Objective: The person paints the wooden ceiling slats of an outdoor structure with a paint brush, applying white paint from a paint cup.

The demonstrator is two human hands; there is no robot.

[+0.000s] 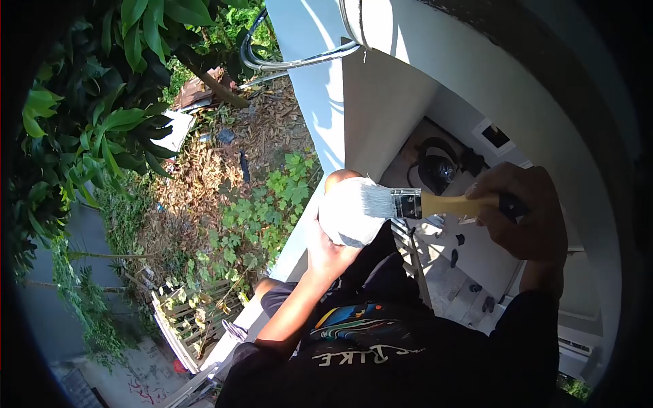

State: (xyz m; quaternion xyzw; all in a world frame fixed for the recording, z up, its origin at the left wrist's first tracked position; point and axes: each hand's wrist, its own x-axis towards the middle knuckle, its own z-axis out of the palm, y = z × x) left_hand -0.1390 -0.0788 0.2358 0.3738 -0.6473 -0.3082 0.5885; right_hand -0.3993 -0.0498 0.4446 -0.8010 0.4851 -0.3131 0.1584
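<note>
My left hand (328, 253) is wrapped around a round white container (343, 216), which looks coated or filled with white paint. In my right hand (534, 216) is a paintbrush (441, 205) with a yellow handle, gripped near its dark end. Its metal band is smeared with white. The white-covered bristles point left and overlap the container in this view. My right fingers are closed round the handle, in shade, while my left forearm is in bright sun.
A pale wall ledge (321, 112) runs beside me, with a bundle of cables (299, 66) above. Far below on the right lies a tiled floor (445, 272) with a motorcycle (435, 170) and several shoes. Leafy branches (115, 122) hang at the left over leaf-strewn ground (211, 163).
</note>
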